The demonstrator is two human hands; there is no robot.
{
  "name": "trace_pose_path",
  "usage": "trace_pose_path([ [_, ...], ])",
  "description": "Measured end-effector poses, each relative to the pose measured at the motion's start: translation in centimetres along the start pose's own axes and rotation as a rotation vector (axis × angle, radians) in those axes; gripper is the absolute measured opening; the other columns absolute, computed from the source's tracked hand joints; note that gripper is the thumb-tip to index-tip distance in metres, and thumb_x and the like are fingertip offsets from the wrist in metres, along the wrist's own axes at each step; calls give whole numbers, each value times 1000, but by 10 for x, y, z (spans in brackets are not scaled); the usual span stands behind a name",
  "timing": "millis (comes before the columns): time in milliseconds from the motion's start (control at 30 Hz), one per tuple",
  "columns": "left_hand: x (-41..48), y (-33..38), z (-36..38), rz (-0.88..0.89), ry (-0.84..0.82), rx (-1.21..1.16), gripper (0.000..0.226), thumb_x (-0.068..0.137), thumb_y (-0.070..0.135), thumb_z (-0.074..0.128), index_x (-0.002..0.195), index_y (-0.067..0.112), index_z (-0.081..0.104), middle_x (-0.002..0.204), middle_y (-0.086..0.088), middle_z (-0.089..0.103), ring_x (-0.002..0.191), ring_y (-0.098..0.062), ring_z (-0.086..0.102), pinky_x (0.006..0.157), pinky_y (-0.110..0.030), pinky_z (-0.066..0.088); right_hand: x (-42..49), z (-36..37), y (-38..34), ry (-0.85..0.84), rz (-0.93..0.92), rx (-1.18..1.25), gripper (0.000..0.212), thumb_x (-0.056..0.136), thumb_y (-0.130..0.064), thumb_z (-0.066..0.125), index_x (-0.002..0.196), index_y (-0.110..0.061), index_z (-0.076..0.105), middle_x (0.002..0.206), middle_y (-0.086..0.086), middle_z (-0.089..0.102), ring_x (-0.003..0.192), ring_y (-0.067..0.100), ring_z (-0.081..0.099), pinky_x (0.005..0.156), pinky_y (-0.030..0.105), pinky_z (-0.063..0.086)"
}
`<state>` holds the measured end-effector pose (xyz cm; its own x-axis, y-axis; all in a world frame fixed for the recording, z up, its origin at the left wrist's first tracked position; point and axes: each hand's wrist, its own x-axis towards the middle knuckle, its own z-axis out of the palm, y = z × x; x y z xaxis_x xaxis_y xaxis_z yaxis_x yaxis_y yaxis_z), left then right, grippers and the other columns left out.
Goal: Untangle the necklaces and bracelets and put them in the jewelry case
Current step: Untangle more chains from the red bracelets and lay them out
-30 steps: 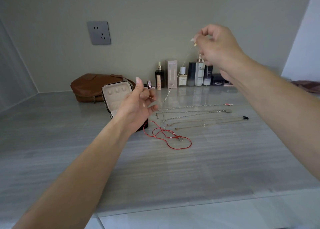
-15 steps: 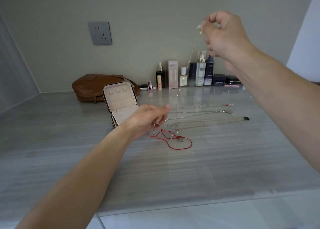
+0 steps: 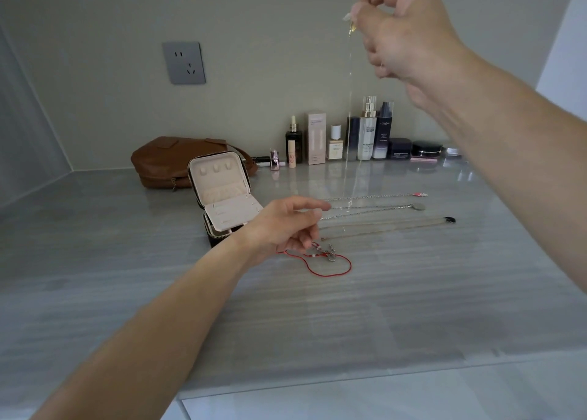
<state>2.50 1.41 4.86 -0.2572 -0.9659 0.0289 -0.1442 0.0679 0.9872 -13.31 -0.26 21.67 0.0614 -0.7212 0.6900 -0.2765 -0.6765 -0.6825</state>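
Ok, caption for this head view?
Right hand dangles a thin gold chain over the grey counter; left hand hovers by the open jewelry case.

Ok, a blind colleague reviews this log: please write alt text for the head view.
The right hand pinches a gold chain held high, dangling toward a grey counter, while the left hand hovers near its lower end. Nearby lie a red cord bracelet, straightened necklaces and an open jewelry case.

left hand (image 3: 286,225) hides part of the red cord (image 3: 332,257); the hanging chain (image 3: 350,101) is barely traceable.
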Motion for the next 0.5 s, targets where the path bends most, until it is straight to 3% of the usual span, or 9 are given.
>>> trace_pose_path([
  [200,2,-1,-2,145,129,16,21,94,26,47,98,25,68,81,4,57,71,-9,52,59,-22,44,-2,3,-6,-39,-17,-42,21,89,-21,51,69,-26,47,53,-4,34,40,7,27,42,22,21],
  [500,2,2,0,238,192,-81,24,94,34,43,102,31,65,108,7,64,98,-13,56,79,-29,44,-13,12,3,-186,47,-27,21,89,-17,55,68,-22,50,54,-1,42,45,11,29,43,22,19],
])
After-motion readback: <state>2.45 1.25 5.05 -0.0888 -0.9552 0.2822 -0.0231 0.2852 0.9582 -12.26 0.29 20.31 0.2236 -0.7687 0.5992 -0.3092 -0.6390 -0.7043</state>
